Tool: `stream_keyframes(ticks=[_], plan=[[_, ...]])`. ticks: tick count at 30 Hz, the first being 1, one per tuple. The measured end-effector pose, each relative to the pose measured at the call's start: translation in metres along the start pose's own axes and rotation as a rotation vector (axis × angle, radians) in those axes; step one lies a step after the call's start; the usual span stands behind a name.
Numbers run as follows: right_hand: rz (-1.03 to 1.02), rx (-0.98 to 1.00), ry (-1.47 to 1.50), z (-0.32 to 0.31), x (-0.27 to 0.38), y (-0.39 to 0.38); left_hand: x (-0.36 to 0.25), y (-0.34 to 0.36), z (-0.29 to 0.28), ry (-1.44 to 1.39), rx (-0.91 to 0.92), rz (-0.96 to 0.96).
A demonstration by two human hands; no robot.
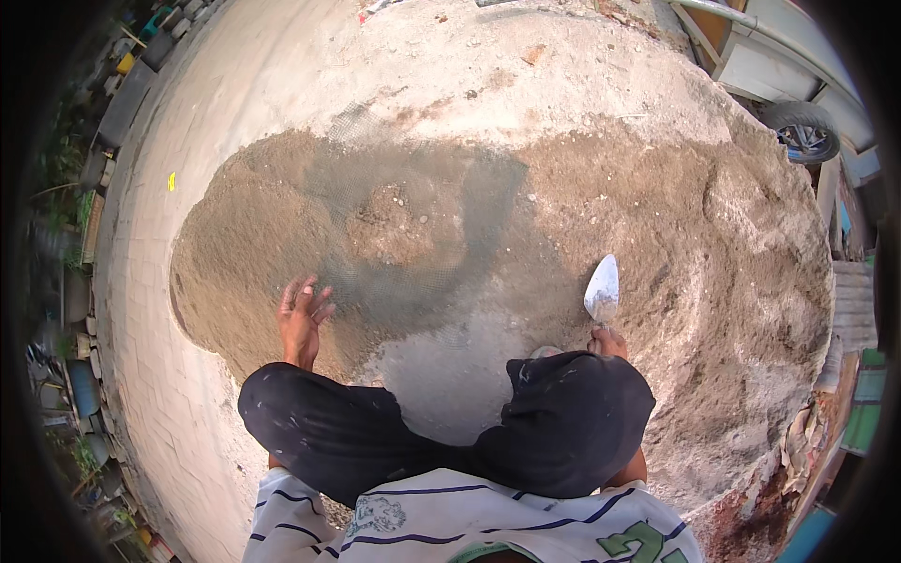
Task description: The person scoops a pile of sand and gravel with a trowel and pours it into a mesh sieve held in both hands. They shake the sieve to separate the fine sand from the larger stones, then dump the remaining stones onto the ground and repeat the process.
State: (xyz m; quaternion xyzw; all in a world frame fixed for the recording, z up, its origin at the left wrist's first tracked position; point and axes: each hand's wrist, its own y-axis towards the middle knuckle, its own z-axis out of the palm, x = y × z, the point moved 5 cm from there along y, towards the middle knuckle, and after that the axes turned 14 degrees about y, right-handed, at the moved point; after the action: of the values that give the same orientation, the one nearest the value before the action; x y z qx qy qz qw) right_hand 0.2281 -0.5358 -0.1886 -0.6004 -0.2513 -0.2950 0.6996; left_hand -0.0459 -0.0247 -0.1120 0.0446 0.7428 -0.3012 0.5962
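My left hand (305, 314) is raised in front of my left knee, fingers spread and bent, over sand (225, 253) beside a dark wire mesh sieve (483, 220); whether it touches either is unclear. My right hand (608, 341) grips a metal trowel (601, 286), its blade pointing forward over the sand in front of my right knee. The mesh has sand and small stones lying in its middle, and its edges look blurred or see-through.
A paved path (141, 281) runs along the left, with planters and containers (84, 385) at its edge. At the back right are a wheel with a tyre (798, 127) and boards (760, 56). Corrugated sheeting (849, 300) stands at the right. Sand and rubble spread around me.
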Motion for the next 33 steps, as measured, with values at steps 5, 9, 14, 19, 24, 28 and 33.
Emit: stream_keyframes(ticks=[5,9,14,19,24,28,33], plan=[[-0.224,-0.269,0.165,-0.115,0.057,0.063,0.001,-0.003,0.017,0.011,0.061,-0.042],[-0.399,-0.320,0.060,-0.126,0.081,0.071,0.003,-0.009,0.034,0.004,0.157,-0.051],[-0.496,-0.235,-0.203,-0.102,0.093,0.042,0.005,-0.009,0.033,-0.018,0.157,-0.049],[-0.596,-0.117,-0.676,0.016,0.076,-0.008,0.005,-0.012,0.040,-0.012,0.133,-0.056],[-0.616,0.041,-0.843,0.110,0.069,-0.046,0.017,-0.013,0.036,-0.058,0.135,-0.063],[-0.254,0.101,-0.508,0.053,0.020,-0.012,0.031,-0.009,0.025,-0.125,0.146,-0.071],[0.162,0.786,-0.601,0.080,-0.070,0.012,0.041,-0.002,0.016,-0.187,0.181,-0.090]])
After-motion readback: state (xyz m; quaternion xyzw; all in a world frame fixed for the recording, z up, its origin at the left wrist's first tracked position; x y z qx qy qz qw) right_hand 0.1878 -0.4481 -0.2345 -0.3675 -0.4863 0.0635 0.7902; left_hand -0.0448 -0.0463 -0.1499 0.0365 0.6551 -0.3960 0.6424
